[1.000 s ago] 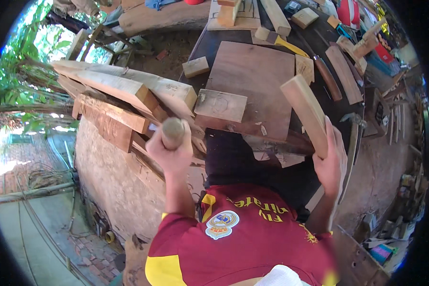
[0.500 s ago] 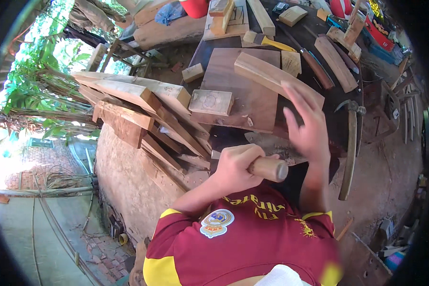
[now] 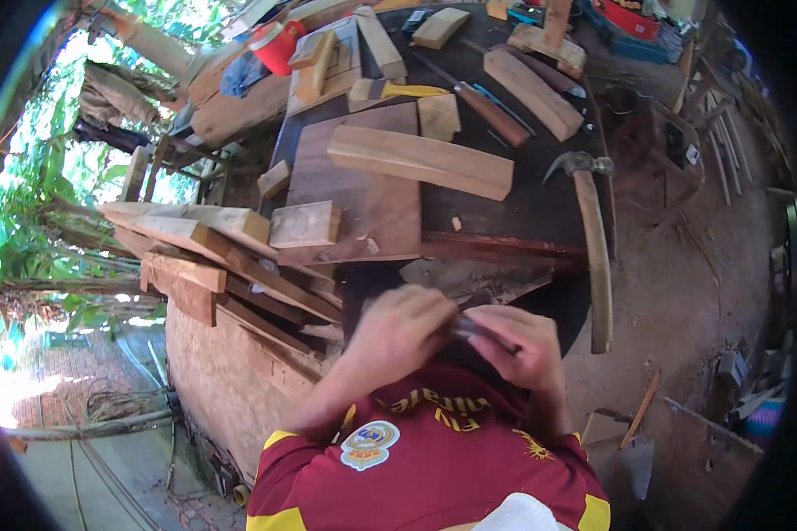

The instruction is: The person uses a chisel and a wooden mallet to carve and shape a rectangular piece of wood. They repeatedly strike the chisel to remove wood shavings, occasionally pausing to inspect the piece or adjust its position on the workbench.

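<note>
My left hand (image 3: 400, 326) and my right hand (image 3: 521, 341) are close together in front of my chest, both closed. Between their fingers shows a short dark, metal-looking piece (image 3: 463, 327), blurred; it may belong to the wooden-handled tool seen earlier, whose round handle is now hidden. Beyond my hands a long wooden block (image 3: 421, 161) lies slantwise over a brown board (image 3: 363, 195) on the dark table. A smaller wooden block (image 3: 305, 225) rests at the board's near left. Right of my hands, a claw hammer (image 3: 595, 257) hangs its handle over the table's edge.
Long timbers (image 3: 230, 252) are stacked at the left. On the table's far part lie a yellow-handled brush (image 3: 407, 90), a brown-handled tool (image 3: 494, 115) and another wooden block (image 3: 534, 93). A red jug (image 3: 274, 46) stands at the far left.
My right hand has come down from over the long block to meet my left hand. The round wooden handle no longer shows, and the view has shifted to the right.
</note>
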Available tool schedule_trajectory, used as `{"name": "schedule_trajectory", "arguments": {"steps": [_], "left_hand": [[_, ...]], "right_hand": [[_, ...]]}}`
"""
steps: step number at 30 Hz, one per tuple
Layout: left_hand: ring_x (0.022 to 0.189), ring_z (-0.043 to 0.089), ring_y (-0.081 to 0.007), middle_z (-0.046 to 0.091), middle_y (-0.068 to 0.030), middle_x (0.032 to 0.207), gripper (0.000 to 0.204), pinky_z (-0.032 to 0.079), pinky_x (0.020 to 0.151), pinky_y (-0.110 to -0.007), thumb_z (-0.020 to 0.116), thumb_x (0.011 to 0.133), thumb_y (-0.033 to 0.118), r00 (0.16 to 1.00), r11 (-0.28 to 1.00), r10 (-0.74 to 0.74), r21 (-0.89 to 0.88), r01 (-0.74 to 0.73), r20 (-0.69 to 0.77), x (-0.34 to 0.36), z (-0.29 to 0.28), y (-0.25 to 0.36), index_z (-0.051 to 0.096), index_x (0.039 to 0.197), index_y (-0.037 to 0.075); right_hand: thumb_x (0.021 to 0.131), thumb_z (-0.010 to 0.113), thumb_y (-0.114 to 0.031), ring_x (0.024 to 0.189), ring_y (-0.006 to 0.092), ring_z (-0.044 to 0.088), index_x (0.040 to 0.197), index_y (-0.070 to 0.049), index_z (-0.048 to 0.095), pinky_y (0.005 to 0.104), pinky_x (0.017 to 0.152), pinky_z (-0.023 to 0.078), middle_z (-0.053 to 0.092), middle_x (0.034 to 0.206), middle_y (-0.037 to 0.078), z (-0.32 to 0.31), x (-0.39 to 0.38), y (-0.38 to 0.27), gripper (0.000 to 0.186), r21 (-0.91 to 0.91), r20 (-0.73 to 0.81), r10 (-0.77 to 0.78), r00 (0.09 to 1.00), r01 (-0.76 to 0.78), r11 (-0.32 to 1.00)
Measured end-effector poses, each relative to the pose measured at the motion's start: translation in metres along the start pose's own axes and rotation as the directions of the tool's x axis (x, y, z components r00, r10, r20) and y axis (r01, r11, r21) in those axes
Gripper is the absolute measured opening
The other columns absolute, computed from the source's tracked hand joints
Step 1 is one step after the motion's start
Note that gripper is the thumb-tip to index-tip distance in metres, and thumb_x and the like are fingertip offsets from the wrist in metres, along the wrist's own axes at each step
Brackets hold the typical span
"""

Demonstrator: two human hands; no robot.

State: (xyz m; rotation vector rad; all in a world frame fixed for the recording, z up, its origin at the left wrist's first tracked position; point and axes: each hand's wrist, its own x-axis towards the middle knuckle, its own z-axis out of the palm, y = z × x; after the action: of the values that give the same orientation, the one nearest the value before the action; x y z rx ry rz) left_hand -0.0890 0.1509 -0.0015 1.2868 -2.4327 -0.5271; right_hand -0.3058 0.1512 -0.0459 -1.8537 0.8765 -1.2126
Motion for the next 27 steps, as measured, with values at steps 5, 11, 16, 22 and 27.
{"name": "schedule_trajectory", "arguments": {"steps": [5, 11, 16, 22, 27], "left_hand": [[0.115, 0.059, -0.0344, 0.064, -0.0164, 0.121, 0.046, 0.045, 0.099, -0.042, 0.081, 0.073, 0.015, 0.867, 0.921, -0.109, 0.278, 0.271, -0.485, 0.005, -0.041, -0.032, 0.065, 0.115, 0.003], [0.118, 0.055, -0.041, 0.06, -0.0243, 0.124, 0.043, 0.041, 0.103, -0.045, 0.071, 0.084, 0.02, 0.805, 0.84, -0.241, 0.3, 0.453, -0.542, -0.015, -0.039, -0.09, 0.063, 0.117, -0.005], [0.121, 0.054, -0.04, 0.061, -0.0264, 0.122, 0.037, 0.039, 0.105, -0.047, 0.065, 0.085, 0.014, 0.845, 0.861, -0.118, 0.37, 0.349, -0.522, -0.007, -0.021, -0.078, 0.064, 0.116, -0.006], [0.124, 0.053, -0.0387, 0.062, -0.0263, 0.12, 0.034, 0.039, 0.106, -0.046, 0.065, 0.082, 0.003, 0.825, 0.875, -0.125, 0.331, 0.354, -0.55, 0.01, 0.002, -0.059, 0.064, 0.115, -0.007], [0.123, 0.053, -0.04, 0.061, -0.026, 0.123, 0.041, 0.04, 0.104, -0.047, 0.067, 0.082, 0.006, 0.799, 0.895, -0.11, 0.29, 0.338, -0.591, 0.011, 0.009, -0.061, 0.061, 0.121, -0.005]], "right_hand": [[0.087, 0.061, 0.004, 0.058, 0.012, 0.062, 0.105, 0.006, 0.066, 0.0223, 0.051, 0.049, 0.071, 0.09, 0.012, -0.034, 0.006, -0.015, 0.019, 0.188, -0.569, 0.205, 0.797, -0.117, 0.975], [0.095, 0.057, -0.003, 0.055, 0.0098, 0.06, 0.105, 0.006, 0.066, 0.0207, 0.047, 0.046, 0.07, 0.098, 0.013, -0.028, 0.032, 0.011, 0.016, 0.233, -0.832, 0.15, 0.533, 0.091, 0.968], [0.095, 0.06, -0.007, 0.061, 0.0079, 0.061, 0.105, 0.003, 0.068, 0.0207, 0.051, 0.049, 0.07, 0.102, 0.01, -0.012, 0.083, 0.05, 0.016, 0.164, -0.783, 0.104, 0.613, 0.043, 0.985], [0.094, 0.063, -0.012, 0.066, 0.0092, 0.061, 0.103, 0.004, 0.067, 0.0247, 0.059, 0.051, 0.07, 0.097, 0.01, -0.002, 0.133, 0.073, 0.018, 0.185, -0.634, 0.164, 0.756, -0.057, 0.981], [0.09, 0.064, -0.007, 0.079, 0.0211, 0.066, 0.104, 0.003, 0.067, 0.0294, 0.072, 0.053, 0.069, 0.105, 0.016, -0.004, 0.169, 0.096, 0.018, -0.17, -0.571, -0.069, 0.818, -0.035, 0.985]]}}
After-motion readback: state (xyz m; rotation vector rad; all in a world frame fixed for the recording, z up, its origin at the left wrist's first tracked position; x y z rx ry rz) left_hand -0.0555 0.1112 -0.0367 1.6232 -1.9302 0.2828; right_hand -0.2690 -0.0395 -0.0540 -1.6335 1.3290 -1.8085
